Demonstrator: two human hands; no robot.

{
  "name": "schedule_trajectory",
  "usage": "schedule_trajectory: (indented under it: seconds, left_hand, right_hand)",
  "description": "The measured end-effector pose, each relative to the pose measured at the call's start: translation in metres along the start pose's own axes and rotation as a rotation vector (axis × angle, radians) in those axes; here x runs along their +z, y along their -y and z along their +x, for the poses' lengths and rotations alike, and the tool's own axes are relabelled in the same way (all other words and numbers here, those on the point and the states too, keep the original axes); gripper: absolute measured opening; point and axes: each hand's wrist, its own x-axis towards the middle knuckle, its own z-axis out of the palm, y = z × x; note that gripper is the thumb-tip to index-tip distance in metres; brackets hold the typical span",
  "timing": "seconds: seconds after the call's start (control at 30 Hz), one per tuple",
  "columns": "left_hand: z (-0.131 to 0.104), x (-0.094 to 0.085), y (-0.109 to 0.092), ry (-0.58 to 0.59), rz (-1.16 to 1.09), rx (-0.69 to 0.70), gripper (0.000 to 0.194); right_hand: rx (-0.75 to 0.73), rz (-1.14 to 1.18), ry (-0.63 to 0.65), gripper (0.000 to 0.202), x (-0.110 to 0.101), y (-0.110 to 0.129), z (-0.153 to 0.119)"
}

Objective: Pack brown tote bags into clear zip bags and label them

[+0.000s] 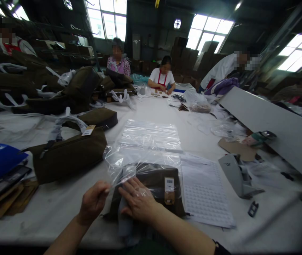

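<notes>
A dark olive fabric bag (156, 177) lies in front of me under clear plastic, with a barcode tag (169, 191) at its right side. My right hand (137, 196) rests flat on its left half, fingers stretched out. Whether the fingers are above or beneath the film, I cannot tell. Curled into a loose pinch, my left hand (94, 198) hovers just left of the bag, beside the edge of the clear plastic bag (115, 161). What its fingertips hold, if anything, is too small to make out. Beyond lies a stack of clear plastic bags (151, 136).
Another olive bag (71, 154) with wrapped handles stands left, near a blue object (2, 163). Printed sheets (206, 194) and a grey device (234, 175) are right. More bags (82, 83) pile up far left. Several co-workers are around, one seated at the table's far end (162, 76).
</notes>
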Motion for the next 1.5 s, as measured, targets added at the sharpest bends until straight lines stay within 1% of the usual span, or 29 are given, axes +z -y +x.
schedule_trajectory:
  seconds: [0.07, 0.1, 0.13, 0.17, 0.2, 0.23, 0.27, 0.3, 0.33, 0.37, 0.4, 0.43, 0.5, 0.53, 0.57, 0.63, 0.67, 0.73, 0.8, 0.9, 0.97, 1.03, 1.1, 1.17, 1.27, 1.3, 1.37, 1.43, 1.5]
  left_hand:
    - [-0.028, -0.014, 0.011, 0.201, 0.124, 0.177, 0.013]
    - [-0.038, -0.018, 0.015, 0.243, 0.170, 0.244, 0.018]
    - [-0.046, -0.020, 0.019, 0.239, 0.214, 0.291, 0.025]
    - [-0.051, -0.020, 0.021, 0.194, 0.257, 0.316, 0.029]
    - [-0.054, -0.018, 0.023, 0.129, 0.296, 0.318, 0.030]
    - [-0.054, -0.015, 0.024, 0.065, 0.330, 0.300, 0.028]
    - [-0.053, -0.011, 0.025, 0.011, 0.353, 0.269, 0.024]
    - [-0.051, -0.007, 0.026, -0.027, 0.363, 0.236, 0.020]
    - [-0.048, -0.003, 0.027, -0.049, 0.364, 0.203, 0.017]
    - [-0.046, 0.001, 0.029, -0.063, 0.362, 0.171, 0.015]
    - [-0.043, 0.004, 0.032, -0.075, 0.366, 0.137, 0.015]
    - [-0.040, 0.007, 0.035, -0.091, 0.377, 0.093, 0.016]
    - [-0.036, 0.010, 0.040, -0.084, 0.399, -0.007, 0.019]
    - [-0.034, 0.011, 0.042, -0.050, 0.397, -0.046, 0.019]
    - [-0.033, 0.011, 0.042, -0.009, 0.386, -0.070, 0.018]
    - [-0.034, 0.009, 0.040, 0.068, 0.347, -0.071, 0.020]
    - [-0.036, 0.008, 0.038, 0.081, 0.331, -0.052, 0.023]
    - [-0.044, 0.005, 0.035, 0.087, 0.333, -0.023, 0.028]
    - [-0.055, 0.002, 0.035, 0.140, 0.352, -0.001, 0.029]
    - [-0.075, -0.003, 0.041, 0.250, 0.345, 0.026, 0.027]
    - [-0.089, -0.008, 0.043, 0.249, 0.319, 0.018, 0.026]
    - [-0.102, -0.012, 0.042, 0.193, 0.304, -0.022, 0.025]
    - [-0.111, -0.014, 0.037, 0.125, 0.288, -0.067, 0.024]
    - [-0.114, -0.013, 0.027, 0.066, 0.264, -0.113, 0.026]
    - [-0.113, -0.008, 0.014, -0.025, 0.208, -0.270, 0.038]
    - [-0.112, -0.006, 0.012, -0.019, 0.189, -0.309, 0.039]
    - [-0.113, -0.003, 0.015, 0.075, 0.188, -0.285, 0.036]
    - [-0.114, -0.004, 0.023, 0.180, 0.305, -0.221, 0.025]
    - [-0.113, -0.007, 0.030, 0.226, 0.473, -0.242, 0.015]
  right_hand:
    - [0.000, -0.004, -0.045, 0.062, -0.011, 0.002, -0.016]
    - [-0.025, -0.004, -0.069, 0.055, -0.016, 0.003, -0.028]
    - [-0.067, 0.000, -0.095, 0.046, -0.020, 0.002, -0.044]
    - [-0.108, 0.002, -0.135, 0.037, -0.023, -0.001, -0.062]
    - [-0.123, -0.003, -0.206, 0.034, -0.025, -0.005, -0.081]
    - [-0.085, -0.016, -0.307, 0.035, -0.025, -0.011, -0.100]
    - [0.023, -0.034, -0.426, 0.039, -0.025, -0.019, -0.118]
    - [0.194, -0.043, -0.542, 0.044, -0.024, -0.028, -0.134]
    - [0.393, -0.020, -0.630, 0.049, -0.022, -0.038, -0.146]
    - [0.585, 0.052, -0.665, 0.053, -0.020, -0.050, -0.155]
    - [0.739, 0.181, -0.646, 0.056, -0.017, -0.061, -0.160]
    - [0.846, 0.350, -0.596, 0.056, -0.013, -0.071, -0.162]
    - [0.941, 0.668, -0.521, 0.045, -0.006, -0.087, -0.162]
    - [0.970, 0.757, -0.534, 0.035, -0.004, -0.091, -0.163]
    - [1.006, 0.791, -0.578, 0.028, -0.001, -0.093, -0.166]
    - [1.083, 0.749, -0.660, 0.028, 0.001, -0.089, -0.178]
    - [1.113, 0.702, -0.655, 0.029, 0.002, -0.084, -0.187]
    - [1.131, 0.579, -0.562, 0.030, 0.003, -0.074, -0.210]
    - [1.084, 0.431, -0.448, 0.030, 0.005, -0.063, -0.231]
    - [1.023, 0.311, -0.380, 0.028, 0.009, -0.049, -0.251]
    - [1.020, 0.307, -0.359, 0.027, 0.013, -0.038, -0.258]
    - [1.019, 0.321, -0.323, 0.027, 0.019, -0.025, -0.264]
    - [1.013, 0.348, -0.266, 0.028, 0.026, -0.013, -0.272]
    - [1.007, 0.368, -0.223, 0.029, 0.035, -0.002, -0.280]
    - [0.993, 0.388, -0.201, 0.032, 0.047, 0.005, -0.291]
    - [0.998, 0.395, -0.205, 0.033, 0.048, 0.007, -0.293]
    - [1.047, 0.443, -0.202, 0.033, 0.048, 0.009, -0.293]
    - [1.119, 0.524, -0.168, 0.030, 0.043, 0.013, -0.288]
    - [1.200, 0.579, -0.092, 0.025, 0.036, 0.017, -0.280]
